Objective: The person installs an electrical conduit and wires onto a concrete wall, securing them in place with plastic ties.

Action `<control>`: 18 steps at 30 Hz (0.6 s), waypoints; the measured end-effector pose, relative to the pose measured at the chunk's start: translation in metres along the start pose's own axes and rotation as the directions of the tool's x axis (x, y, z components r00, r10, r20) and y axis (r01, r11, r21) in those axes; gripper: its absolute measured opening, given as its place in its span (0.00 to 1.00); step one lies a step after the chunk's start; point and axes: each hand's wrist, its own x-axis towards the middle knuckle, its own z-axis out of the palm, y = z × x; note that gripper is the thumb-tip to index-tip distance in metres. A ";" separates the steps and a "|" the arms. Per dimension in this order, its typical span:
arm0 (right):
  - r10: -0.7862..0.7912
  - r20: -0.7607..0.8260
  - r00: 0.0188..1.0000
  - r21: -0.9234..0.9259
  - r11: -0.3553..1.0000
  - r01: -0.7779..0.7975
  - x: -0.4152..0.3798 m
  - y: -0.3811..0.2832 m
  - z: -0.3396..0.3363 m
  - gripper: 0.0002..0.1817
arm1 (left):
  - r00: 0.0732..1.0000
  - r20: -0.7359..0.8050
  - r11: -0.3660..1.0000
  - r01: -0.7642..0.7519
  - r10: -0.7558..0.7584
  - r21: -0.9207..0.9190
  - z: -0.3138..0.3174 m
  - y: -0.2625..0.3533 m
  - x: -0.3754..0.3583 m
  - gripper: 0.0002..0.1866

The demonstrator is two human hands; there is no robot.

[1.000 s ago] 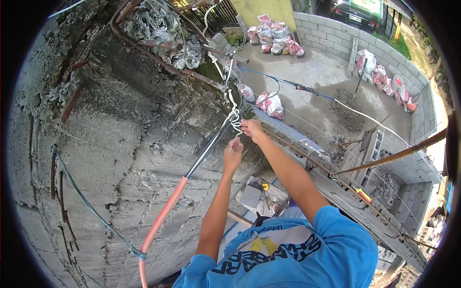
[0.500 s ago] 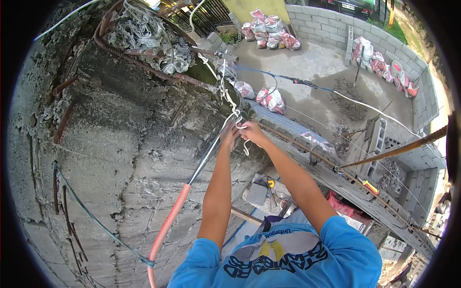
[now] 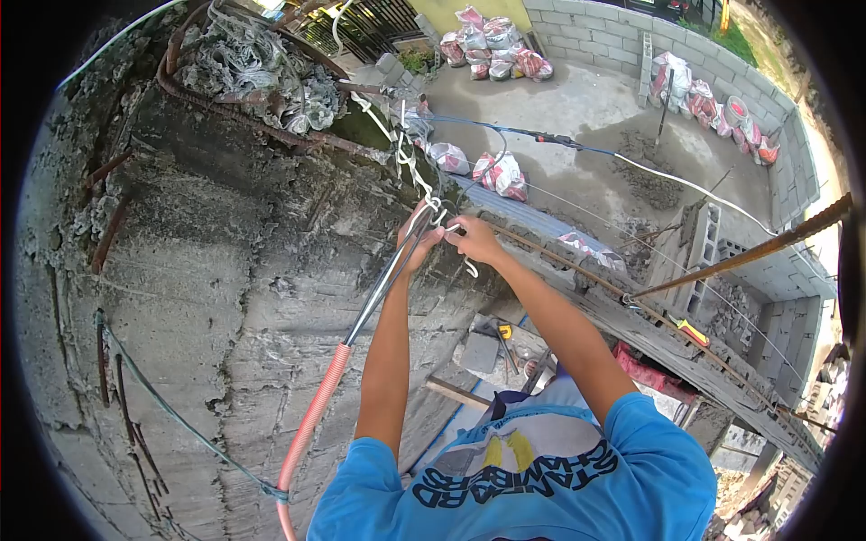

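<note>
Shirt (image 3: 649, 469) reads "CHAMBERS"; 2 hands (image 3: 415, 247) (image 3: 477, 242) touch white cord (image 3: 433, 206).

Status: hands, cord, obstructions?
Left hand at the cables, grip unclear; right hand pinching white cord. Cord knotted near fingertips, short end dangling. Cables crowding left hand.

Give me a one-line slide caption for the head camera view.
Left hand and right hand close together at knotted white rope, near cables entering an orange-pink corrugated conduit.
</note>
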 end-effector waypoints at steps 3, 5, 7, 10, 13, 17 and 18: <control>-0.027 -0.070 0.997 0.121 0.992 0.035 -0.011 -0.006 0.013 0.20 | 0.998 -0.052 0.980 -0.022 0.033 0.200 -0.009 -0.013 0.008 0.36; -0.065 -0.128 0.990 0.210 0.973 0.091 -0.004 0.017 0.035 0.21 | 0.996 -0.075 0.976 -0.039 0.056 0.215 0.000 -0.004 0.008 0.31; -0.160 -0.209 0.965 0.189 0.961 0.200 0.004 0.027 0.053 0.21 | 0.998 -0.058 0.970 0.043 -0.030 0.238 0.003 0.010 0.007 0.29; -0.278 -0.050 0.959 -0.040 0.960 0.276 0.009 0.020 0.043 0.18 | 0.975 -0.172 0.947 0.184 -0.142 0.263 0.000 -0.025 0.017 0.23; -0.324 -0.122 0.938 -0.403 0.880 0.251 0.008 -0.014 0.022 0.15 | 0.980 -0.199 0.897 0.090 -0.002 0.433 0.001 -0.017 0.022 0.23; -0.570 -0.318 0.758 -0.464 0.790 0.400 0.038 -0.029 0.003 0.19 | 0.924 -0.237 0.770 -0.088 0.300 0.632 -0.008 -0.043 0.039 0.22; -0.649 -0.294 0.702 -0.496 0.731 0.468 0.050 -0.028 0.002 0.20 | 0.945 -0.226 0.816 -0.067 0.237 0.575 -0.011 -0.044 0.041 0.21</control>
